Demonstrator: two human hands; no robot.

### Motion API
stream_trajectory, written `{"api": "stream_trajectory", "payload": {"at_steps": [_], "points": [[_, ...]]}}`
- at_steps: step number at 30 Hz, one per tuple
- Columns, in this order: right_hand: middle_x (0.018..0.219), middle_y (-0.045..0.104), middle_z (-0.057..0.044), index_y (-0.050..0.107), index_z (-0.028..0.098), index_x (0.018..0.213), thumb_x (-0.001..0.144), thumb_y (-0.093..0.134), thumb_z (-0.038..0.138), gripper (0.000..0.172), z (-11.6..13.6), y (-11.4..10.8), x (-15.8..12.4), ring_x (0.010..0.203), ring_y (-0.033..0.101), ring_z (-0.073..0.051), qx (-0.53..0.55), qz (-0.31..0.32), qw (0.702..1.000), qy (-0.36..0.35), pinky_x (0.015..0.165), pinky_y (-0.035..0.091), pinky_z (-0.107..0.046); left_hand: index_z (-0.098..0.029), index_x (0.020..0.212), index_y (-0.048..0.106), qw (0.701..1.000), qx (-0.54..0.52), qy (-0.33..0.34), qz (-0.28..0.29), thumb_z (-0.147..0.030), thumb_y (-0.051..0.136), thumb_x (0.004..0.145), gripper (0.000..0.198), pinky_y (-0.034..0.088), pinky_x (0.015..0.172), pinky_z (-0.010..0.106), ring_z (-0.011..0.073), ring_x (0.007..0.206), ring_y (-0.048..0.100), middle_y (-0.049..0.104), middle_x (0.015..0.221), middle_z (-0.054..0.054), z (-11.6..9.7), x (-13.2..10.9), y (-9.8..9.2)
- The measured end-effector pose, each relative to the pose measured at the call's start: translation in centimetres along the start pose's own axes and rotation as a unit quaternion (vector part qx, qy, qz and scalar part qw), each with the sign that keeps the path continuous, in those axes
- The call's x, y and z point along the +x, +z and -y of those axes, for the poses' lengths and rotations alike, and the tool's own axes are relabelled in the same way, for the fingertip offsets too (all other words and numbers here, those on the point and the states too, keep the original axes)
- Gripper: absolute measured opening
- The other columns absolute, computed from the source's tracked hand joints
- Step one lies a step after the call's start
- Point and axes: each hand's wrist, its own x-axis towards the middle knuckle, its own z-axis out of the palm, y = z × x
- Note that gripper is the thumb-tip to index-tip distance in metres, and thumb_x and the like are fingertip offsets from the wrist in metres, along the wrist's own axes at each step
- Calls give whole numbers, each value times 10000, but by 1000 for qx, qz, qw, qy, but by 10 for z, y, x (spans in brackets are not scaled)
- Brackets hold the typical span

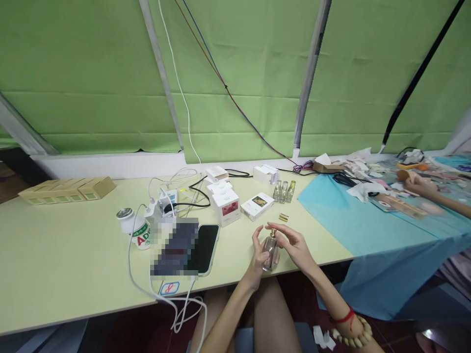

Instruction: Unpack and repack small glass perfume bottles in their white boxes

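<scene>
My left hand (257, 260) grips a clear glass perfume bottle (270, 256) near the table's front edge, its thumb along the side. The bottle stands nearly upright, tilted a little, with a gold spray neck. My right hand (296, 247) has its fingertips at that neck and its index finger over the top. Just beyond them lies a gold cap (283, 217) on its side. Three small glass bottles (283, 191) with metallic tops stand farther back. Beside these, a flat white box (257, 205) with a dark picture lies on the table.
White boxes (227, 207) cluster mid-table. To the left are a phone (208, 249), white cables, a charger and a white canister (138, 229). Brown cartons (68, 190) line the far left. At right, a co-worker's hand (421, 185) is over a cluttered blue cloth (331, 211).
</scene>
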Motion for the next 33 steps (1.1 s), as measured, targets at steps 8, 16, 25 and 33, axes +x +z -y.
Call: {"api": "stream_trajectory", "payload": {"at_steps": [8, 16, 25, 33], "points": [[965, 636, -101, 652, 131, 942, 766, 616, 447, 364, 26, -2, -14, 889, 636, -178, -3, -108, 993, 36, 711, 541, -248, -285, 1373, 14, 999, -45, 0, 27, -532, 599, 630, 977, 335, 523, 181, 70, 547, 504, 574, 831, 10, -9, -10, 29], [1262, 490, -73, 214, 259, 1413, 741, 626, 406, 801, 42, -10, -47, 1146, 517, -156, -156, -52, 983, -87, 937, 479, -284, -309, 1426, 90, 984, -166, -64, -28, -589, 583, 681, 937, 473, 800, 275, 149, 901, 619, 562, 1187, 74, -21, -15, 64], [1187, 534, -94, 338, 187, 1343, 662, 644, 370, 768, 66, -13, -75, 984, 601, -173, -387, -239, 881, -129, 774, 533, -231, -204, 1343, 406, 947, -289, -111, -86, -406, 554, 785, 612, 345, 1099, 282, 168, 1242, 470, 504, 1312, 70, -11, -19, 112], [1108, 560, -96, 319, 187, 1355, 644, 656, 419, 821, 68, -20, -77, 903, 612, -184, -409, -235, 876, -97, 703, 539, -244, -216, 1395, 292, 951, -272, -121, -79, -366, 561, 761, 705, 447, 966, 256, 136, 1057, 587, 568, 1232, 70, -6, -18, 119]]}}
